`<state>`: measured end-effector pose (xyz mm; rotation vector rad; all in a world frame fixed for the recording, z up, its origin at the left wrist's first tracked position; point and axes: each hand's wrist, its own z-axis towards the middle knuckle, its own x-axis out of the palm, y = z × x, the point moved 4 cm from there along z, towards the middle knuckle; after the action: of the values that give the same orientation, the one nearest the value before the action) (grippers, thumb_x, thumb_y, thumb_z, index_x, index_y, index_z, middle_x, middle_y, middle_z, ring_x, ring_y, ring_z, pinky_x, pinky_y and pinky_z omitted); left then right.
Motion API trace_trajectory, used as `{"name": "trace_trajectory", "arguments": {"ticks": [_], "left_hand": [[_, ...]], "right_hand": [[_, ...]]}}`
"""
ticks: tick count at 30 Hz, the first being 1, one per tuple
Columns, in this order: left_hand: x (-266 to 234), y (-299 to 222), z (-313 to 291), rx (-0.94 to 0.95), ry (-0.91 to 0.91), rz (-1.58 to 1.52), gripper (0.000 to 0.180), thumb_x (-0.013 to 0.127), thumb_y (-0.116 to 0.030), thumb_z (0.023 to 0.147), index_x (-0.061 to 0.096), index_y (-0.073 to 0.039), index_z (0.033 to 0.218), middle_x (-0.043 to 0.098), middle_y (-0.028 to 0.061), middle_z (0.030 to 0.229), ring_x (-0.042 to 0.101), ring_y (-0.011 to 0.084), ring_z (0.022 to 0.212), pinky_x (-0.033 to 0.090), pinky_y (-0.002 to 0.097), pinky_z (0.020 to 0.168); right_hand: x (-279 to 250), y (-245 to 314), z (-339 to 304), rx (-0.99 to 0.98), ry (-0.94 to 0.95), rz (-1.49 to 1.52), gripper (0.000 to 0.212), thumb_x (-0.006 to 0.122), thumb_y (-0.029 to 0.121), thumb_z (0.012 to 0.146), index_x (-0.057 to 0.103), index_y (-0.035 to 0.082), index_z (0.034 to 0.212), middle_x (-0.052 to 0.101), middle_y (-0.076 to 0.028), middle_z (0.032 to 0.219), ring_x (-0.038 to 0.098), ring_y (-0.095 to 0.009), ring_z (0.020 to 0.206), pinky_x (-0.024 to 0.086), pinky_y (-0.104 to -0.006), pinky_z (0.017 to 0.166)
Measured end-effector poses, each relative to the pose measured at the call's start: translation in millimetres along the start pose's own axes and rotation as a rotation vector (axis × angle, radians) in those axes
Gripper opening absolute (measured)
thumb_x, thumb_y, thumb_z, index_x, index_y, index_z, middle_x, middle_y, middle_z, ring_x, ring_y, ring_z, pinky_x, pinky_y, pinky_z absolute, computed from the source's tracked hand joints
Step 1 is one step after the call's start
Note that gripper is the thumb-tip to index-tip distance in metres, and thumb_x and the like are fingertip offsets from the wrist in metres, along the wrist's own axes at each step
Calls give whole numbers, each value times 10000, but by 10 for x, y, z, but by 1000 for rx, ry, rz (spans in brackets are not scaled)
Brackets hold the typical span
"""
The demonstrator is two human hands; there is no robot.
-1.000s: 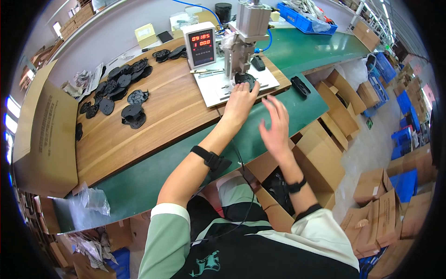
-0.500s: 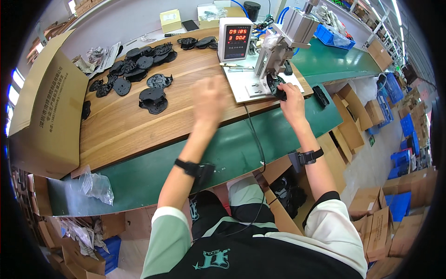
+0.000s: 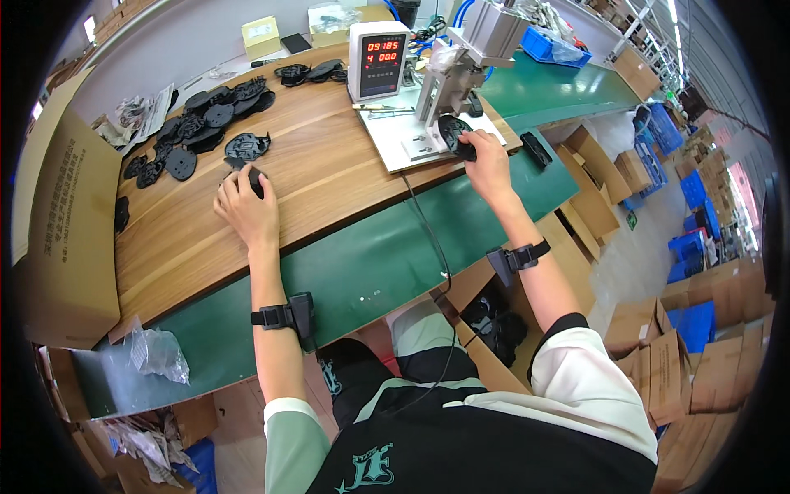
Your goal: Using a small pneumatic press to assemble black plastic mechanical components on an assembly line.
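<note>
My right hand grips a black rounded plastic part at its near edge, tilted under the head of a small metal press. On the wooden board, my left hand has its fingers curled over another black plastic part, mostly hidden beneath them. Just beyond that hand lies a single similar black part. Farther back is a loose pile of black plastic parts. A white box with a red digital display stands left of the press.
A tall cardboard box borders the board on the left. Near the right edge of the green bench lies a black elongated piece. A dark cable hangs over the front edge. A clear plastic bag lies at the front left.
My left hand has moved left from mid-board onto a black part. My right hand has drawn its part slightly out from the press. The view has shifted, and the display's lower digits have changed.
</note>
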<state>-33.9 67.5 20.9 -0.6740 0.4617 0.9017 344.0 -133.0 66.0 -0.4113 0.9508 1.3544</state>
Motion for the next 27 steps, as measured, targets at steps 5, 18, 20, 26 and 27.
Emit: {"name": "trace_trajectory", "arguments": {"ticks": [5, 18, 20, 26, 27], "left_hand": [[-118, -332, 1, 180, 15, -307, 405, 738, -39, 849, 671, -72, 1247, 622, 130, 1199, 562, 342, 1174, 457, 473, 1029], [-66, -755, -192, 366, 387, -603, 598, 820, -57, 837, 637, -117, 1403, 710, 105, 1143, 683, 273, 1050, 544, 397, 918], [-152, -785, -185, 481, 254, -399, 601, 874, -216, 810, 664, -98, 1361, 696, 125, 1255, 654, 307, 1157, 519, 430, 989], [-27, -745, -244, 374, 557, -375, 653, 883, -359, 776, 668, -56, 1313, 636, 170, 1397, 597, 371, 1287, 491, 452, 1080], [-66, -815, -252, 377, 557, -375, 653, 883, -359, 776, 668, -56, 1313, 636, 170, 1397, 597, 371, 1287, 491, 452, 1080]], "right_hand": [[-26, -25, -20, -20, -3, -5, 399, 712, -84, 719, 704, 44, 1097, 685, -95, 1076, 636, -349, 1054, 556, -461, 918], [-45, -19, -17, -27, 12, -5, 401, 686, -99, 714, 701, 34, 1093, 683, -100, 1091, 632, -354, 1071, 557, -462, 924], [-35, -16, -9, -18, 19, -2, 398, 683, -100, 716, 701, 33, 1090, 683, -102, 1090, 632, -355, 1071, 557, -463, 923], [-55, -21, -12, -16, 19, 4, 385, 684, -102, 721, 702, 33, 1081, 685, -105, 1088, 634, -358, 1073, 558, -465, 920], [-66, -34, -18, -6, 22, 6, 382, 686, -103, 721, 702, 34, 1078, 686, -104, 1088, 635, -358, 1075, 559, -465, 919]]}}
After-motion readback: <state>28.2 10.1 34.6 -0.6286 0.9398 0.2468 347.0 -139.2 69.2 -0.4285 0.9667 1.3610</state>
